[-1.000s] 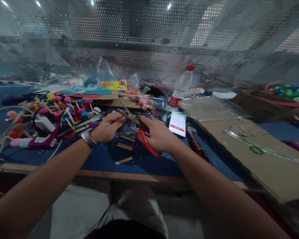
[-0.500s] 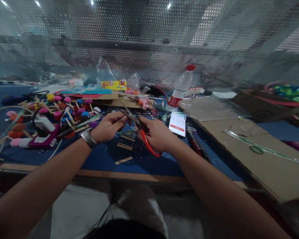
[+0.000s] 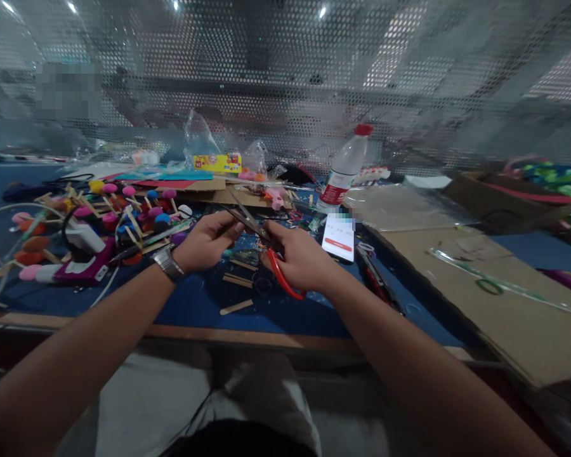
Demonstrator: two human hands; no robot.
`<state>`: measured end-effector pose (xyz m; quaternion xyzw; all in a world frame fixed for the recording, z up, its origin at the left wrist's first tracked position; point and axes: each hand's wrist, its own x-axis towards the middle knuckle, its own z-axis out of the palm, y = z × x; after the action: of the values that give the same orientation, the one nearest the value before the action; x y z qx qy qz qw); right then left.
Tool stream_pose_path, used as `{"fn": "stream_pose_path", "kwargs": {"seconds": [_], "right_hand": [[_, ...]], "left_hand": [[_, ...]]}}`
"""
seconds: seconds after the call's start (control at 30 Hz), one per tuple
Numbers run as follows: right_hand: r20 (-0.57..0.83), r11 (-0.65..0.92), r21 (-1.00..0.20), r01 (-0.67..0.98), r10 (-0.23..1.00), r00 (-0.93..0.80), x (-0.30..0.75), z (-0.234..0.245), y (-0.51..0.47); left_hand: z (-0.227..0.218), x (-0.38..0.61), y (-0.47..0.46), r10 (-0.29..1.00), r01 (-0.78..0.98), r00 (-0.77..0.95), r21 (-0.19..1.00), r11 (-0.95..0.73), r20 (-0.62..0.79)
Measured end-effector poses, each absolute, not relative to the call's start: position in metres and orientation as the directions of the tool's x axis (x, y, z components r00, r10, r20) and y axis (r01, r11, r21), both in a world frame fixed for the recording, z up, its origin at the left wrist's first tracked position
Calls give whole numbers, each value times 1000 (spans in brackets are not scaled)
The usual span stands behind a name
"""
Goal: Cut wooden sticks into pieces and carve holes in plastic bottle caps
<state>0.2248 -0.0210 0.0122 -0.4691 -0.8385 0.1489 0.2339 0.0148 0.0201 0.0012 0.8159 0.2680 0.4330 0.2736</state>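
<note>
Red-handled scissors (image 3: 285, 279) are gripped in my right hand (image 3: 299, 257), their blades pointing up and to the left. My left hand (image 3: 208, 241), with a metal watch (image 3: 169, 263) at its wrist, is closed in a pinch right beside the blades. Whatever lies between its fingers is too small and dark to make out. Below both hands, several short wooden sticks (image 3: 238, 280) lie on the blue table (image 3: 195, 311). One more wooden stick (image 3: 236, 307) rests closer to the front edge.
Left of my hands are pompoms on sticks (image 3: 128, 190) and a purple power strip (image 3: 86, 266). To the right stand a red-capped bottle (image 3: 345, 168), a lit phone (image 3: 339, 236), a dark red-and-black tool (image 3: 377, 279) and cardboard sheets (image 3: 518, 317). A perforated metal screen (image 3: 266, 76) rises behind.
Almost nothing differs. The scissors' red handle and my right hand have shifted very slightly to the left, and my left hand stays close to the blades.
</note>
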Motion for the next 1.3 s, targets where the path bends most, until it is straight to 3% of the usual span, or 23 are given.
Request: {"fn": "stream_pose_path", "kwargs": {"seconds": [0.7,1.03,1.3], "right_hand": [[262,495,-412,765,868,-421,224,11,-22],[253,502,-377,778,864,-435,225,13,-24],[247,500,-357,789,865,-437,224,13,-25]], "left_hand": [[3,18,18,683,196,463,686,-701,565],[-3,14,21,725,192,497,754,-628,477],[-2,15,20,726,210,491,743,-635,482]]}}
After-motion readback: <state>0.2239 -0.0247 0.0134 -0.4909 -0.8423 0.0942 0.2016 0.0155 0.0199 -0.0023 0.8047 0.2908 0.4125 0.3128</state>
